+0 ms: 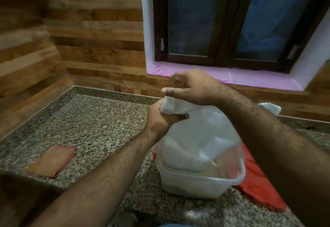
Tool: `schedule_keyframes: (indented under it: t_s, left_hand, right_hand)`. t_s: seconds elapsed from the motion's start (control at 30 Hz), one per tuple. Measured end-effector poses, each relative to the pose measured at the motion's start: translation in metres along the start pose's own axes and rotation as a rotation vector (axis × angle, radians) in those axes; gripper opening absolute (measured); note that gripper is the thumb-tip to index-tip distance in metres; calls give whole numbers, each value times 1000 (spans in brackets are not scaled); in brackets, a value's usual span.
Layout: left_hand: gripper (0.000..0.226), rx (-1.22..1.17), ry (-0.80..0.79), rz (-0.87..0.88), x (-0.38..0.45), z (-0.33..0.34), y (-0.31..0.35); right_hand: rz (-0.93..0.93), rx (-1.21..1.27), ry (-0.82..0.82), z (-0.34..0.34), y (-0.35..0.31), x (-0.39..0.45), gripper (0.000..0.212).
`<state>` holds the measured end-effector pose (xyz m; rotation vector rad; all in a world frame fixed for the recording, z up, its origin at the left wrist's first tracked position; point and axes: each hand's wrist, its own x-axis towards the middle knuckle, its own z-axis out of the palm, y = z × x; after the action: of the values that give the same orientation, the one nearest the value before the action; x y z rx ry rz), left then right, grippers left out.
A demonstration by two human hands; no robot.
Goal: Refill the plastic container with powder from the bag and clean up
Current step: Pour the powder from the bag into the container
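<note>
At the neck of the bag [200, 134] our fingers are busy: the left hand [160, 117] is clenched tight around the gathered plastic, while the right hand [192, 88], just above at twelve o'clock, pinches the twisted tip between thumb and curled fingers. Below them the bag stands in the open plastic container [201, 180], which sits on the granite counter [92, 125] with pale powder showing through its wall. We judge the pouring largely finished and the bag either being tied shut or undone; we cannot tell which. The container has no lid on it, and something red [257, 184] lies under it toward three o'clock. A folded cloth [51, 160] waits at nine o'clock, so wiping up seems yet to come.
</note>
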<state>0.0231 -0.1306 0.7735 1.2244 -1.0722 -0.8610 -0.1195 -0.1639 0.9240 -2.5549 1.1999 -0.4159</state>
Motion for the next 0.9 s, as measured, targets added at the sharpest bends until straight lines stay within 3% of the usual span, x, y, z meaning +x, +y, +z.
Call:
schedule_keyframes:
  t_s: [0.07,0.13,0.27,0.37,0.47,0.53,0.57,0.73,0.83,0.9]
  left_hand:
    - [41,-54,28,-10,2,-2,2]
    - [42,-138,40,-48,3,-2,4]
    - [42,-169,43,-60,3,-1,2]
    - [61,-150,76,-11,7,-4,-6]
    - [91,-61,44,69,9,-10,-14]
    - [116,2,14,95,8,-14,-13]
    - [118,-3,6,81,8,-14,-9]
    - [73,26,-26,222,17,-15,12]
    - [52,137,82,283,22,-11,15]
    - [54,156,149,314,24,-9,14]
  right_hand:
    - [51,-3,-67,-8,12,-7,84]
    - [63,-106,-114,-9,25,-12,86]
    - [25,-222,-38,1,34,-13,47]
    - [13,-185,-31,3,41,-12,10]
    - [16,-177,-38,4,51,-10,20]
    - [17,-168,-49,3,53,-11,17]
    - [18,-168,-56,2,54,-11,13]
    - [-4,-197,-55,1,52,-10,4]
    - [4,-198,-52,1,50,-12,20]
    - [32,-184,-27,-2,57,-18,36]
